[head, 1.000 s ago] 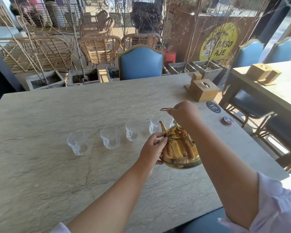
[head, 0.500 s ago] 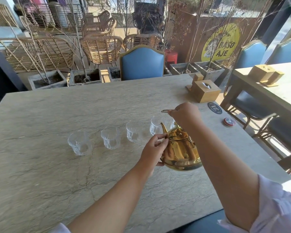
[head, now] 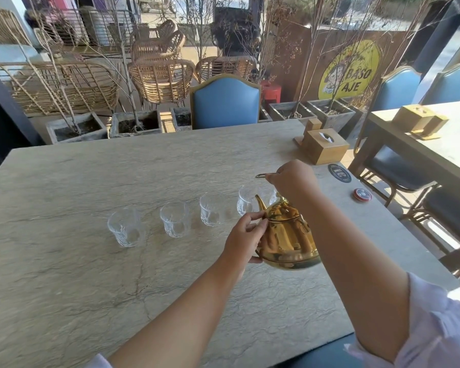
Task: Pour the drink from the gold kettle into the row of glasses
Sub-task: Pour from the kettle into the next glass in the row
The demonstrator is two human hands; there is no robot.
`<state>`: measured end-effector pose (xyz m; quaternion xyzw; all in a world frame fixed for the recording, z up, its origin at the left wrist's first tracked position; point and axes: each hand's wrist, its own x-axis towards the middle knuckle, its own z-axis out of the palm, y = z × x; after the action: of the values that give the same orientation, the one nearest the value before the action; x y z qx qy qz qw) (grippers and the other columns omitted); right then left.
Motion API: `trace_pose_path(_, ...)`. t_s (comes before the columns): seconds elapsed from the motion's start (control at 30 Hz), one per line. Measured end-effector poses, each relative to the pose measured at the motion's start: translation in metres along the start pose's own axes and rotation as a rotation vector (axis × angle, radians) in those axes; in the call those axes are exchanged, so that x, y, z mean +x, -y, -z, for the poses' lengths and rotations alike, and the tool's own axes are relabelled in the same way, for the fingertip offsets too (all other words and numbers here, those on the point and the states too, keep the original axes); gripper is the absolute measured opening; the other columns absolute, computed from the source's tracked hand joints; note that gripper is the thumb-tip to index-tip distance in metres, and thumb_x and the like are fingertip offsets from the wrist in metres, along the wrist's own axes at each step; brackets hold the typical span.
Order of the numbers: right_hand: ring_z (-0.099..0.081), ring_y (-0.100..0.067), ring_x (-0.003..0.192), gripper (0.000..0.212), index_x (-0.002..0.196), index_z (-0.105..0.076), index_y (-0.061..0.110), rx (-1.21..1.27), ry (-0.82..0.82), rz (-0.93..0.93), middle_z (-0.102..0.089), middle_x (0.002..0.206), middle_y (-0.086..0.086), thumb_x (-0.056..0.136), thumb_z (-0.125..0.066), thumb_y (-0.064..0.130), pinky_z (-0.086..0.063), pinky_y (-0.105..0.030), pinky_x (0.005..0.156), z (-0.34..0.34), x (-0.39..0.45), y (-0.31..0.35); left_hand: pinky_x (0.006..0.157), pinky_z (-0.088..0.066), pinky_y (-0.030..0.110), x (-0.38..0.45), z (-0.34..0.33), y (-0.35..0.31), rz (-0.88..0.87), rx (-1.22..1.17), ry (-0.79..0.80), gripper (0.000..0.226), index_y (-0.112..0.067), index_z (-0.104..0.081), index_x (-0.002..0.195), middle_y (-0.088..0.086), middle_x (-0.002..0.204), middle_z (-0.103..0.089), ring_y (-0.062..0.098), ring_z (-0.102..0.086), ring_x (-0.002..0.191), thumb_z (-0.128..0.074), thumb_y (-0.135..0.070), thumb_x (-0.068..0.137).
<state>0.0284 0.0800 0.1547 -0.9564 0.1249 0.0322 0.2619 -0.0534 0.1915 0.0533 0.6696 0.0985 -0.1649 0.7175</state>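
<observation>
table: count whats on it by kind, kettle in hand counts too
glasses: 5, last partly hidden
gold kettle: 1
wooden boxes: 2
round discs: 2
total: 10

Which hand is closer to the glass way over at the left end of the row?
The left hand. It rests against the gold kettle's side near the spout, a few glasses away from the far-left glass. The right hand holds the kettle's handle above, farther right.
</observation>
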Motion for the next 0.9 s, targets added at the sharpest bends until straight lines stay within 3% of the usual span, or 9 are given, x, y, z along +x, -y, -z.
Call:
trace_pose_path(0.2, -0.038, -0.016, 0.044, 0.046, 0.058, -0.047, 0.008, -0.022, -0.001, -0.003, -0.044, 0.053, -0.002, 0.091, -0.064, 0.035, -0.024, -0.023, 0.040, 0.001, 0.000, 0.001, 0.062, -0.060, 0.034, 0.000, -0.001, -0.001, 0.007, -0.002, 0.000, 0.023, -0.037, -0.064, 0.121, -0.002, 0.117, -0.074, 0.021, -0.074, 0.104, -0.059, -0.040, 0.099)
trace_pose_path(0.5, -0.039, -0.015, 0.044, 0.040, 0.066, -0.052, 0.006, -0.040, -0.001, -0.015, -0.046, 0.054, -0.001, 0.091, -0.065, 0.035, -0.026, -0.024, 0.040, 0.001, 0.001, 0.003, 0.069, -0.064, 0.041, 0.001, 0.000, 0.001, 0.014, 0.003, 0.009, 0.025, -0.034, -0.064, 0.122, -0.002, 0.117, -0.073, 0.022, -0.074, 0.103, -0.059, -0.040, 0.099)
trace_pose_path(0.6, -0.037, -0.015, 0.043, 0.046, 0.059, -0.046, 0.008, -0.056, -0.001, -0.016, -0.043, 0.053, -0.001, 0.091, -0.064, 0.036, -0.025, -0.024, 0.039, 0.001, 0.000, 0.003, 0.067, -0.063, 0.040, 0.001, 0.000, 0.001, 0.015, -0.006, 0.012, 0.025, -0.034, -0.065, 0.123, -0.002, 0.116, -0.072, 0.023, -0.074, 0.103, -0.059, -0.039, 0.099)
trace_pose_path(0.77, -0.036, -0.016, 0.044, 0.042, 0.063, -0.048, 0.006, 0.005, 0.010, -0.027, -0.043, 0.054, -0.002, 0.092, -0.063, 0.034, -0.026, -0.024, 0.041, 0.001, -0.005, 0.000, 0.064, -0.061, 0.037, 0.001, 0.001, 0.001, 0.016, 0.000, 0.020, 0.023, -0.036, -0.066, 0.119, -0.002, 0.117, -0.073, 0.023, -0.073, 0.104, -0.062, -0.041, 0.097)
trace_pose_path(0.9, -0.032, -0.016, 0.044, 0.048, 0.056, -0.044, 0.008, 0.057, -0.029, 0.025, -0.038, 0.050, -0.002, 0.094, -0.060, 0.033, -0.022, -0.025, 0.043, -0.005, -0.013, -0.010, 0.080, -0.063, 0.046, 0.001, 0.005, 0.003, 0.020, 0.005, 0.003, 0.021, -0.039, -0.067, 0.117, -0.006, 0.120, -0.072, 0.021, -0.072, 0.104, -0.063, -0.039, 0.096)
